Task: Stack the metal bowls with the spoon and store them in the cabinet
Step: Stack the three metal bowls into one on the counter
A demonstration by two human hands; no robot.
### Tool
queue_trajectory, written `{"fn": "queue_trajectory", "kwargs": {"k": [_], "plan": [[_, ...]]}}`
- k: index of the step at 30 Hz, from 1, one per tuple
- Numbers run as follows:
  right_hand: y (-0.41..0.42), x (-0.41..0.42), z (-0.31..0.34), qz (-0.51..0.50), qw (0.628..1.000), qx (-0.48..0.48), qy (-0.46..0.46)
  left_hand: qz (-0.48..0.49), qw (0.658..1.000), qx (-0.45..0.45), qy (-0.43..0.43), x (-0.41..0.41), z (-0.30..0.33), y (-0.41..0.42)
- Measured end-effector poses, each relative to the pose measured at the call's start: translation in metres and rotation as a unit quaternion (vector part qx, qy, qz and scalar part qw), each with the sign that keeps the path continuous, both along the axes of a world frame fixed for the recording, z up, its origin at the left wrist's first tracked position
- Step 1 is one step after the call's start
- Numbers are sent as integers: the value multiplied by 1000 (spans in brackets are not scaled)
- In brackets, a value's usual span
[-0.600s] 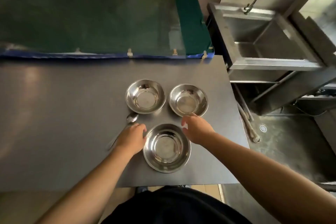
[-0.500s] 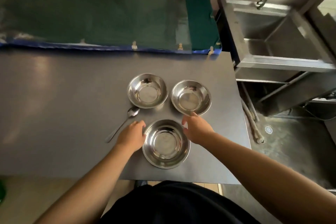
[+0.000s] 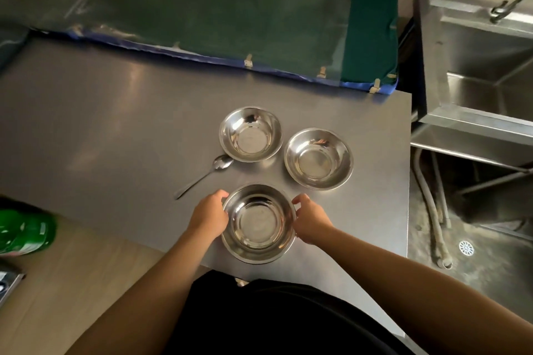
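Three metal bowls stand on a grey table [image 3: 115, 124]. The near bowl [image 3: 258, 223] sits close to the front edge, and both hands hold its rim: my left hand [image 3: 209, 213] on its left side, my right hand [image 3: 310, 217] on its right side. The far-left bowl [image 3: 250, 134] and the right bowl [image 3: 318, 158] stand apart behind it, both empty. A metal spoon [image 3: 206, 176] lies on the table to the left, its head next to the far-left bowl, its handle pointing toward my left hand.
A green padded mat [image 3: 230, 8] with a blue edge runs along the table's far side. A steel sink [image 3: 476, 66] with a tap stands to the right, hoses and a floor drain [image 3: 465, 248] below it. A green bottle [image 3: 26, 230] lies at the left.
Both hands have closed in onto the near bowl's rim. The view has swung, so the table now looks slanted and a green bottle appears at the left.
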State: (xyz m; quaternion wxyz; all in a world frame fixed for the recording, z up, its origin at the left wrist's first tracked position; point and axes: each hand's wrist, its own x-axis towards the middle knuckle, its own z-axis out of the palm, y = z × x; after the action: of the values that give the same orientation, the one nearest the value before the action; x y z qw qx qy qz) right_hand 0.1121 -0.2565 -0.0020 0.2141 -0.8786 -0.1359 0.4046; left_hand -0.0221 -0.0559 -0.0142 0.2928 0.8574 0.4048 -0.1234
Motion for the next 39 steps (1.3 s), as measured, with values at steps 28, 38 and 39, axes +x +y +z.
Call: {"fn": "queue_trajectory", "kwargs": {"k": [28,38,39], "plan": [[133,106,31,-148,982,86,-85,-74,991,-10,-112,159,35,163],[150,132,11,-123,989,25,-79,-100,990,18,-97,180,7,170],[151,133,9,-119,989,21,-80,-103,990,20,-95,180,5,171]]}}
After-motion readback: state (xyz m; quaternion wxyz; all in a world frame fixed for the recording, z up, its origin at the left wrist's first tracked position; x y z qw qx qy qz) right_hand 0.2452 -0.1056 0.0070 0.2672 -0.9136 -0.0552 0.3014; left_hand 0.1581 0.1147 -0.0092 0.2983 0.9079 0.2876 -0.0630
